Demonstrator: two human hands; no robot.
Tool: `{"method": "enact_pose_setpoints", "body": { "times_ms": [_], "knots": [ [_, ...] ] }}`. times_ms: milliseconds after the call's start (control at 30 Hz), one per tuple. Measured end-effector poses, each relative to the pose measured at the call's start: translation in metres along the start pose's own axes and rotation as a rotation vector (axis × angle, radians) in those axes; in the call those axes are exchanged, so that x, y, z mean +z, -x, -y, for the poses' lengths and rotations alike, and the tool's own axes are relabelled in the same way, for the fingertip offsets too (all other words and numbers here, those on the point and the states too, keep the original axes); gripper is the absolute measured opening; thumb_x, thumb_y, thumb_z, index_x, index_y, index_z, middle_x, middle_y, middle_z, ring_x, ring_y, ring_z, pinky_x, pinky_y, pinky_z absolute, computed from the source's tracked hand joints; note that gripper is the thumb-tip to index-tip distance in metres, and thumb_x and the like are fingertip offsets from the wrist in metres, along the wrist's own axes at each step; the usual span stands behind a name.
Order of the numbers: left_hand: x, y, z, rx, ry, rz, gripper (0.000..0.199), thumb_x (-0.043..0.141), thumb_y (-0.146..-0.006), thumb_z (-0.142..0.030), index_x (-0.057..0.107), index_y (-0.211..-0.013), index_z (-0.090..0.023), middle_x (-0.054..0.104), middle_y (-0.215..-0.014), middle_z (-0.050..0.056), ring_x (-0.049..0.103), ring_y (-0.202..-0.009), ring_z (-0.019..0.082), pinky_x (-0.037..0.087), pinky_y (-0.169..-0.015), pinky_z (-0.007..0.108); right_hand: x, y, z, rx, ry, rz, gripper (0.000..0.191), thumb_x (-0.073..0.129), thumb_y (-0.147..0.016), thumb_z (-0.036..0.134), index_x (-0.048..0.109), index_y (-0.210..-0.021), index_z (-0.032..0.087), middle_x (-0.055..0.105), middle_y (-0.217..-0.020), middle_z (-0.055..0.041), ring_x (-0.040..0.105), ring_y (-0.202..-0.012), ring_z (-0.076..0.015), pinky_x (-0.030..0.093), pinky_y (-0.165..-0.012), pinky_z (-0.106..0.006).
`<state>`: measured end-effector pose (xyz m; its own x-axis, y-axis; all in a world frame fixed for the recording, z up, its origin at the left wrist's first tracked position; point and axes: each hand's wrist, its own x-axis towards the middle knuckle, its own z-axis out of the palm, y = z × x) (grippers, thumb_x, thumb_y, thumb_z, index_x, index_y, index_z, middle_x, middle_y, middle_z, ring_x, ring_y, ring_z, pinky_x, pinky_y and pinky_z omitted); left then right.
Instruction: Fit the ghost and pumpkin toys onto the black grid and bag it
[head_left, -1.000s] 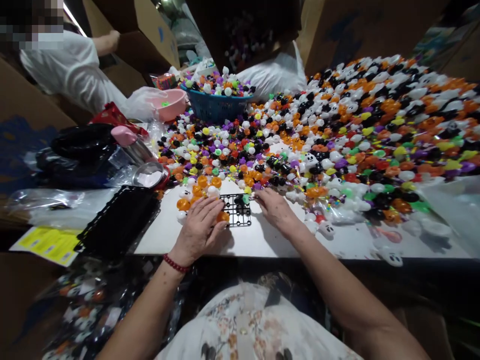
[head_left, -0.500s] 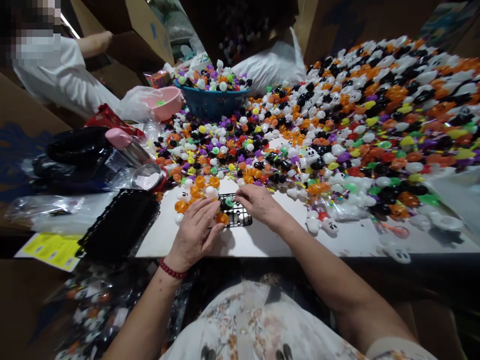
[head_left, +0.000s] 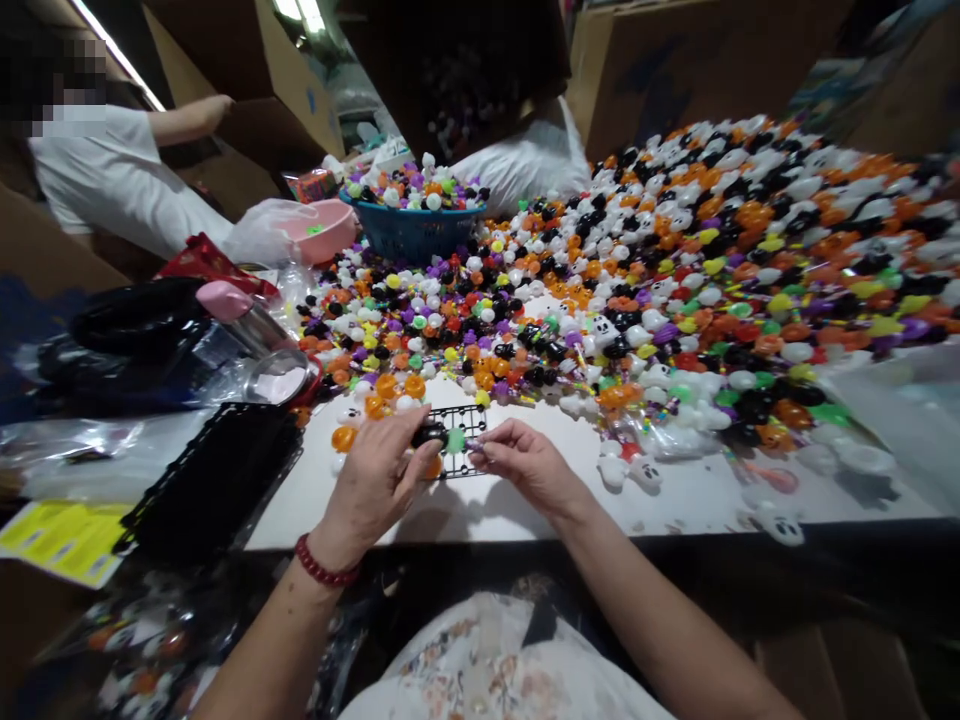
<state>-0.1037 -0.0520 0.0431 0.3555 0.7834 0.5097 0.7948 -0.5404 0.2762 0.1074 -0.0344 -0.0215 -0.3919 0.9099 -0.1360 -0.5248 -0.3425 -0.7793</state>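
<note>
My left hand point(head_left: 379, 472) rests on the left part of a small black grid tray point(head_left: 466, 420) on the white table point(head_left: 525, 500). Its thumb and fingers pinch a black toy piece point(head_left: 429, 434) beside a green piece point(head_left: 455, 440) on the grid. My right hand point(head_left: 523, 462) holds the grid's right edge, and its fingertips grip a small purple piece point(head_left: 475, 446). Orange pumpkin pieces point(head_left: 386, 386) lie just beyond my left hand.
A huge heap of small coloured toys point(head_left: 675, 260) covers the far and right table. A blue basket point(head_left: 412, 228) and pink bowl point(head_left: 326, 225) stand at the back. Black trays point(head_left: 214, 480) and a metal cup point(head_left: 274, 375) sit left. A person in white point(head_left: 112, 180) works at far left.
Both hands pulled nearer to me along the grid tray. My left hand took hold of a black piece. My right hand shifted left, onto the tray's right edge.
</note>
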Motion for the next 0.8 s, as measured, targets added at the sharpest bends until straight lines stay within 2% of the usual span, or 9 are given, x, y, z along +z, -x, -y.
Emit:
{"method": "enact_pose_setpoints", "body": {
  "times_ms": [100, 167, 233, 300, 400, 500, 567, 633, 800],
  "knots": [
    [-0.001, 0.0, -0.007, 0.038, 0.082, 0.018, 0.031, 0.055, -0.094, -0.024, 0.058, -0.125, -0.019, 0.068, -0.114, 0.01, 0.066, -0.104, 0.019, 0.055, -0.087, 0.031, 0.001, 0.002, -0.005, 0.015, 0.088, 0.06, 0.03, 0.082, -0.072, 0.04, 0.067, -0.087, 0.019, 0.072, -0.088, -0.0014, 0.069, -0.08, -0.0148, 0.055, -0.082, -0.032],
    [-0.006, 0.003, -0.014, 0.035, 0.122, -0.017, 0.027, 0.055, -0.094, -0.02, 0.061, -0.121, -0.019, 0.069, -0.11, 0.008, 0.066, -0.099, 0.016, 0.055, -0.084, 0.027, -0.007, -0.001, -0.003, -0.032, 0.266, 0.067, 0.028, 0.072, -0.082, 0.045, 0.067, -0.09, 0.019, 0.071, -0.09, -0.0025, 0.067, -0.083, -0.0154, 0.054, -0.082, -0.032],
    [-0.013, 0.007, -0.023, 0.001, 0.148, -0.065, 0.029, 0.055, -0.093, -0.017, 0.062, -0.121, -0.021, 0.069, -0.11, 0.007, 0.066, -0.101, 0.016, 0.054, -0.087, 0.027, -0.02, -0.01, 0.004, -0.155, 0.574, 0.001, 0.026, 0.061, -0.09, 0.045, 0.066, -0.092, 0.019, 0.069, -0.091, -0.0034, 0.064, -0.084, -0.0163, 0.052, -0.08, -0.032],
    [-0.02, 0.013, -0.033, -0.051, 0.205, -0.101, 0.031, 0.056, -0.092, -0.017, 0.062, -0.122, -0.023, 0.069, -0.112, 0.006, 0.064, -0.104, 0.017, 0.053, -0.092, 0.029, -0.037, -0.025, 0.011, -0.307, 0.984, -0.13, 0.021, 0.056, -0.094, 0.038, 0.066, -0.095, 0.019, 0.067, -0.095, -0.0052, 0.061, -0.087, -0.0184, 0.049, -0.081, -0.033],
    [-0.022, 0.023, -0.047, -0.205, 0.427, -0.052, 0.026, 0.056, -0.093, -0.022, 0.066, -0.116, -0.026, 0.069, -0.111, 0.005, 0.064, -0.106, 0.019, 0.052, -0.094, 0.031, -0.059, -0.05, 0.018, -0.404, 1.583, -0.317, 0.013, 0.055, -0.093, 0.025, 0.066, -0.096, 0.016, 0.062, -0.102, -0.0121, 0.055, -0.096, -0.0244, 0.044, -0.084, -0.037],
    [-0.016, 0.032, -0.055, -0.534, 0.814, 0.077, 0.021, 0.057, -0.093, -0.036, 0.072, -0.102, -0.025, 0.071, -0.102, 0.006, 0.066, -0.093, 0.018, 0.055, -0.08, 0.029, -0.072, -0.067, 0.015, -0.395, 1.917, -0.367, 0.01, 0.056, -0.091, 0.018, 0.065, -0.091, 0.015, 0.06, -0.1, -0.0157, 0.05, -0.096, -0.0273, 0.042, -0.083, -0.038],
    [-0.012, 0.038, -0.055, -0.792, 1.096, 0.114, 0.025, 0.06, -0.09, -0.043, 0.072, -0.095, -0.022, 0.07, -0.091, 0.006, 0.065, -0.079, 0.016, 0.055, -0.068, 0.026, -0.075, -0.069, 0.013, -0.407, 1.98, -0.368, 0.012, 0.053, -0.091, 0.015, 0.064, -0.09, 0.015, 0.061, -0.098, -0.0155, 0.049, -0.094, -0.027, 0.041, -0.083, -0.038],
    [-0.014, 0.043, -0.05, -0.981, 1.297, 0.066, 0.026, 0.064, -0.086, -0.043, 0.072, -0.091, -0.02, 0.068, -0.087, 0.005, 0.063, -0.073, 0.015, 0.054, -0.064, 0.025, -0.074, -0.065, 0.013, -0.426, 1.941, -0.376, 0.015, 0.05, -0.093, 0.015, 0.064, -0.092, 0.015, 0.062, -0.096, -0.0147, 0.051, -0.093, -0.0265, 0.041, -0.083, -0.038],
    [-0.033, 0.058, -0.033, -1.27, 1.504, -0.116, 0.024, 0.068, -0.082, -0.04, 0.074, -0.089, -0.018, 0.068, -0.092, 0.007, 0.06, -0.071, 0.013, 0.048, -0.05, 0.018, -0.061, -0.046, 0.031, -0.547, 1.513, -0.298, 0.017, 0.05, -0.094, 0.022, 0.065, -0.099, 0.017, 0.068, -0.096, -0.0093, 0.06, -0.088, -0.0217, 0.045, -0.081, -0.033]
  ]
}}
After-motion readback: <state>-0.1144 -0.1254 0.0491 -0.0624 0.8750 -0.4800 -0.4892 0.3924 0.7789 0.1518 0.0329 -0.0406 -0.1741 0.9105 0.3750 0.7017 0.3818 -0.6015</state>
